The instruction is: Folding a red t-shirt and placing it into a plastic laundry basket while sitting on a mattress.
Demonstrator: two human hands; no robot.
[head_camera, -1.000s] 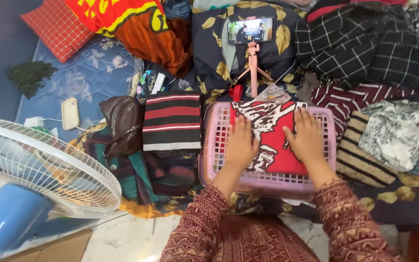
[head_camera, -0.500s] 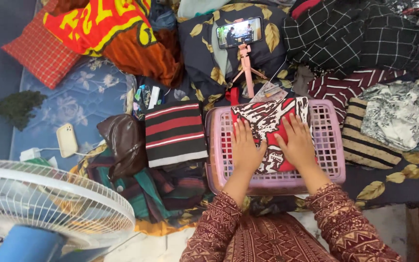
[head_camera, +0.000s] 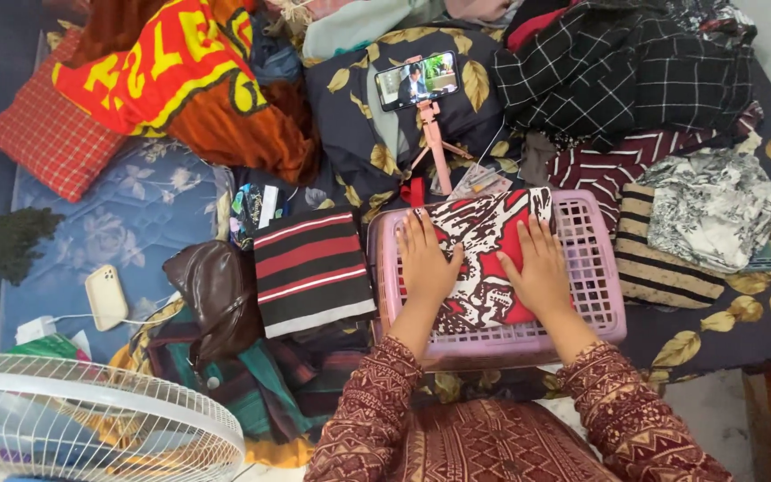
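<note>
A folded red, white and black patterned cloth point(head_camera: 488, 254) lies in the pink plastic basket point(head_camera: 595, 268). The left hand point(head_camera: 425, 263) and right hand point(head_camera: 540, 272) press flat on it, fingers spread, gripping nothing. Left of the basket sits a folded striped cloth point(head_camera: 310, 268)

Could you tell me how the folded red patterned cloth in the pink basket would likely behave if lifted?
The folded red, white and black patterned cloth probably flops and unfolds unless supported, being soft fabric. It looks light, lying flat under both hands. It seems unlikely to slip against the pink plastic lattice basket.
</note>
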